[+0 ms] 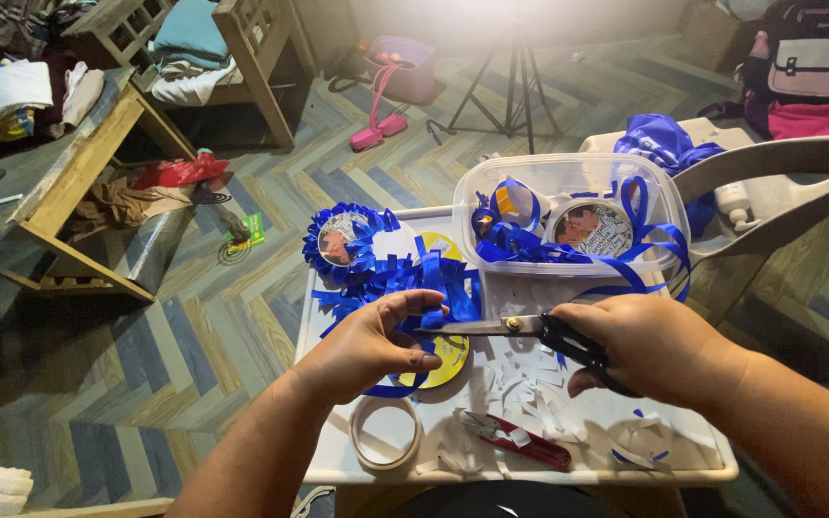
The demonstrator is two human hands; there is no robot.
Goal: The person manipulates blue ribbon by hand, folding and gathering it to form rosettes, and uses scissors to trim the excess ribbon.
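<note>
From the head camera, I am watching the left hand [368, 343] pinching a blue ribbon rosette [431, 288] near the middle of the small white table [333, 460], holding it steady, it seems, while the right hand [647, 347], clenched around black-handled scissors [520, 326], is bringing the blades to the ribbon. A clear tub [568, 213] of rosettes is sitting at the table's far right corner. Paper scraps [530, 393] are littering the top; striped flooring [242, 317] is surrounding it.
</note>
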